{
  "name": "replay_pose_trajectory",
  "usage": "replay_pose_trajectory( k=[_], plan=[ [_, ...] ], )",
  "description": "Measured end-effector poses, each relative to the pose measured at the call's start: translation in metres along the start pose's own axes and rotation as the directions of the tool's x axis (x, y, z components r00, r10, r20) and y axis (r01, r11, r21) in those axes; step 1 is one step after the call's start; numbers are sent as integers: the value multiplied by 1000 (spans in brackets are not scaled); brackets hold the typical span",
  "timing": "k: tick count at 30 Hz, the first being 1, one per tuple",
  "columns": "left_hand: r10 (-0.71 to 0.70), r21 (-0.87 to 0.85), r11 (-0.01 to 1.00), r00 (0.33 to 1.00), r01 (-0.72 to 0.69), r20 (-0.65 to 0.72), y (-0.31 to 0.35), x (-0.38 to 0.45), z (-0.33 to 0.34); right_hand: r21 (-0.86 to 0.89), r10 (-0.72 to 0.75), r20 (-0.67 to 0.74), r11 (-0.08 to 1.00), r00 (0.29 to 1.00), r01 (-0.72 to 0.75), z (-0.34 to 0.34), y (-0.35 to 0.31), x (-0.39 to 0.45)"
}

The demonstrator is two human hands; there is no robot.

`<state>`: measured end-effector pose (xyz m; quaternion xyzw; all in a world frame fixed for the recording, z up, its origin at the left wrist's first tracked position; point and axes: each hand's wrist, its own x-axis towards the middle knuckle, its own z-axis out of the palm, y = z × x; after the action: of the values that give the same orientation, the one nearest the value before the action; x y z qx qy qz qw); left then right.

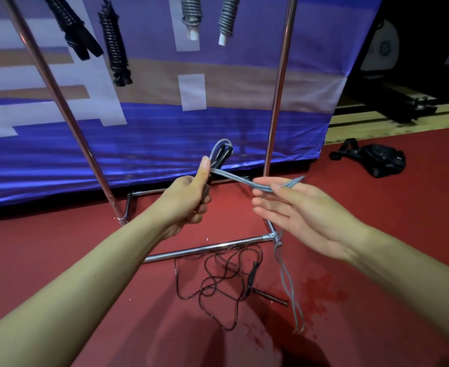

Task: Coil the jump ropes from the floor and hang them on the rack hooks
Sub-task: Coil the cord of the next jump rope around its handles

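My left hand (189,197) grips the black handles of a grey jump rope (234,178), thumb up against the cord. The grey cord runs right in several strands to my right hand (297,207), which pinches it between thumb and forefinger while the other fingers stay straight. From there the cord drops to the floor, its end (294,308) lying by the rack's foot. A black jump rope (218,282) lies tangled on the red floor below my hands. Coiled ropes hang on the rack above: two black (114,46) and two grey (191,14).
The chrome rack has slanted uprights (276,102) and a base bar (204,250) on the floor. A blue and white banner (165,133) hangs behind it. A black bag (376,160) lies on the floor at the right, near wooden boards.
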<state>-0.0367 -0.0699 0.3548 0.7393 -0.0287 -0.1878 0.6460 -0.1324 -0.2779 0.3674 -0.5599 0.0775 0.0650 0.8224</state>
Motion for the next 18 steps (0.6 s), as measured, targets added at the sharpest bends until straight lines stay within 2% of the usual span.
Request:
replay_pose_trajectory(
  k=[3, 5, 10, 12, 16, 18],
  plan=[
    [29, -30, 999, 998, -31, -63, 0, 4, 3, -28, -2, 102, 1000, 995, 5, 6, 6, -6],
    [45, -65, 997, 997, -49, -68, 1, 6, 2, -64, 7, 118, 998, 993, 0, 9, 9, -8],
    [93, -166, 981, 995, -95, -18, 7, 1, -1, -19, 49, 27, 999, 998, -48, 3, 9, -4],
    [98, -196, 976, 995, -90, 29, 10, -4, -1, 57, 88, -3, 995, 996, -88, 1, 7, 0],
    [94, -266, 963, 982, -48, 163, 17, -16, 3, 328, 182, -15, 930, 983, -166, -1, 2, 10],
    [93, -304, 953, 962, -11, 257, 22, -21, 5, 366, 189, -27, 916, 982, -166, 1, 2, 15]
  ],
)
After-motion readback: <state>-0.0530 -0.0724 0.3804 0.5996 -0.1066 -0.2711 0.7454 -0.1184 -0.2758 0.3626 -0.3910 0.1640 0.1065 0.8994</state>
